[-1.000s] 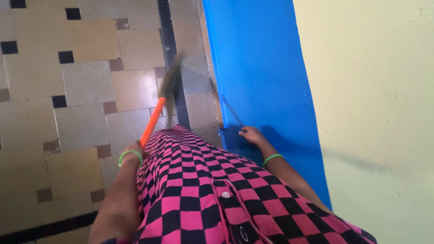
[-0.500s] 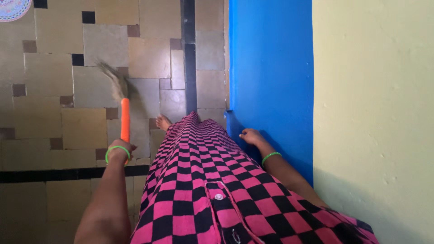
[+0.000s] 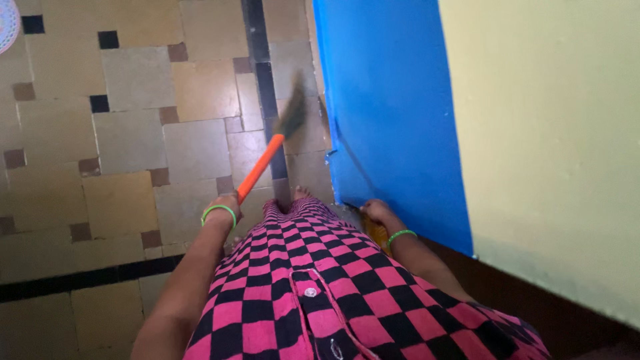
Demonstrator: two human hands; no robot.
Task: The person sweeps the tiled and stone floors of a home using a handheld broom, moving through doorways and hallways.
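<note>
Beneath you lies a tiled floor [image 3: 133, 133] of beige squares, with a blue wall panel [image 3: 387, 113] along its right edge. Your left hand [image 3: 225, 205] is closed around the orange handle of a broom [image 3: 270, 153], whose blurred bristles sit near the panel. Your right hand [image 3: 377, 213] rests against the panel's lower edge; you cannot tell how its fingers stand.

orange-handled broom [image 3: 270, 157] tilted, blurred bristles over tiled floor [image 3: 133, 133]
</note>
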